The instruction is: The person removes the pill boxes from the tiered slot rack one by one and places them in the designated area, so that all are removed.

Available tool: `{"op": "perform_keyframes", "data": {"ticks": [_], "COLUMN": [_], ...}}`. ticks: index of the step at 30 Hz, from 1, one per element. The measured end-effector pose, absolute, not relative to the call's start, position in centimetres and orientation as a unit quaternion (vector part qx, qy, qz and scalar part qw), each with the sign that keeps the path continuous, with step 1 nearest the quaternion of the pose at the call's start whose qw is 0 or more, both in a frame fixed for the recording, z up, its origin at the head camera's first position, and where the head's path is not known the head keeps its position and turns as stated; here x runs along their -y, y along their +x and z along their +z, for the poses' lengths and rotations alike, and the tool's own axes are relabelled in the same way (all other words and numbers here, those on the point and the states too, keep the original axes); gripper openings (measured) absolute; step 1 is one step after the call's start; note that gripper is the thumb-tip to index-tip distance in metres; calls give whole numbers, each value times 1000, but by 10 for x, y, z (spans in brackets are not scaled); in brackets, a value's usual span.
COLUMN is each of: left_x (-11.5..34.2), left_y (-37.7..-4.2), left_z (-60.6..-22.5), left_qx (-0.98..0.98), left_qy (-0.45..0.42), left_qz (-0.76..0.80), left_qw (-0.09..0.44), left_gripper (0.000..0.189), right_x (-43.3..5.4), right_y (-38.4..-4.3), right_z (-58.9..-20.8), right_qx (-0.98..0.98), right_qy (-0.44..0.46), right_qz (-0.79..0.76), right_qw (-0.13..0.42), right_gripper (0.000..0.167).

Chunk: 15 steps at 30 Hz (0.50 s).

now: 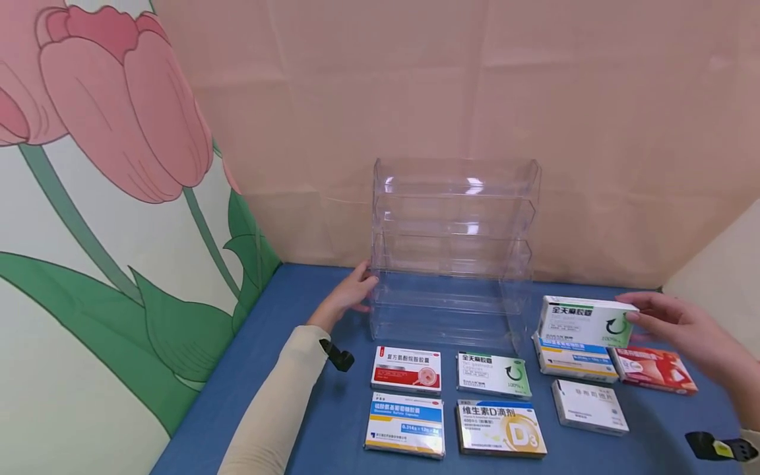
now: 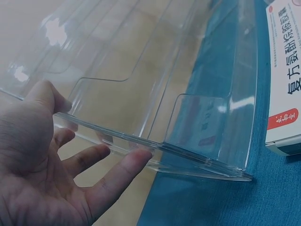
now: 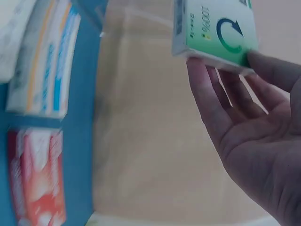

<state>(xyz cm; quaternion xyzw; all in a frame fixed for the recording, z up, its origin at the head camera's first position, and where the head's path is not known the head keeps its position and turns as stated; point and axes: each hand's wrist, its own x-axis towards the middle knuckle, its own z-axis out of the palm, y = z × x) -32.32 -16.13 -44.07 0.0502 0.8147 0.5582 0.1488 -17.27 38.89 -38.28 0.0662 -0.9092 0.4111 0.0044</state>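
A clear plastic tiered rack stands on the blue table against the back wall. My left hand is at its left side, the thumb over the side panel's edge and the other fingers spread along the outside. My right hand holds up a white and green medicine box by its right end, thumb on the printed face and fingers beneath. This box hangs above a blue and white medicine box and a red medicine box, to the right of the rack.
In front of the rack lie a red and white box, another green and white box, a blue and white box and a vitamin D box. A plain white box lies to their right. A tulip-patterned wall borders the left.
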Motion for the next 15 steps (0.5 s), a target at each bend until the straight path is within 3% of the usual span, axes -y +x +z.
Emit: {"op": "perform_keyframes", "data": {"ticks": [8,13,15], "left_x": [162,164,165], "left_y": [-324,-324,-324], "left_z": [-443,-442,-441], "left_qx": [-812,-813,-814], "left_qy": [47,45,45], "left_qz": [562,562,561], "left_qw": [153,146,143], "left_gripper": [64,64,63], "right_x": [-440,-475,-489], "right_y": [-157,-152,-151], "right_z": [-413,-446,-460], "right_qx": [910,885,870], "right_qy": [11,16,17], "right_qz": [408,462,490], "right_qw": [-77,-62,-48], "right_gripper": [51,24,23]}}
